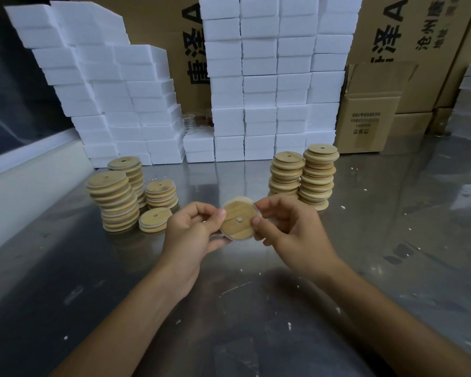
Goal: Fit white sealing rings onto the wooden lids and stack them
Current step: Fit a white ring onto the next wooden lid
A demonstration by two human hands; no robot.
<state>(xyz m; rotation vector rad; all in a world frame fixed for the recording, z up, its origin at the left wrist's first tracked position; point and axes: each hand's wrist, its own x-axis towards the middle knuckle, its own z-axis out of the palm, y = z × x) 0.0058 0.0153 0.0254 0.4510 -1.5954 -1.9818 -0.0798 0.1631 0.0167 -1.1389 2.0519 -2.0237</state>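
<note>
Above the steel table (392,240), mid-frame, I had one wooden lid (238,223) held up between both hands, tilted, its flat face with the small centre hole toward me. Left hand (193,229) pinched the lid's left edge, thumb on the front face, fingers curled behind. Right hand (288,227) pinched the right edge the same way. A thin white sealing ring (257,212) showed along the lid's rim at upper right and below; could not tell if it was fully seated.

Left of my hands stood the ringed stacks (117,202): three piles plus a short one in front, white bands visible between the lids. Right, behind my right hand, two bare stacks (305,175) stood touching each other. White foam blocks (259,77) were piled along the back, cardboard cartons (370,115) behind and to the right. White crumbs were scattered on the table.
</note>
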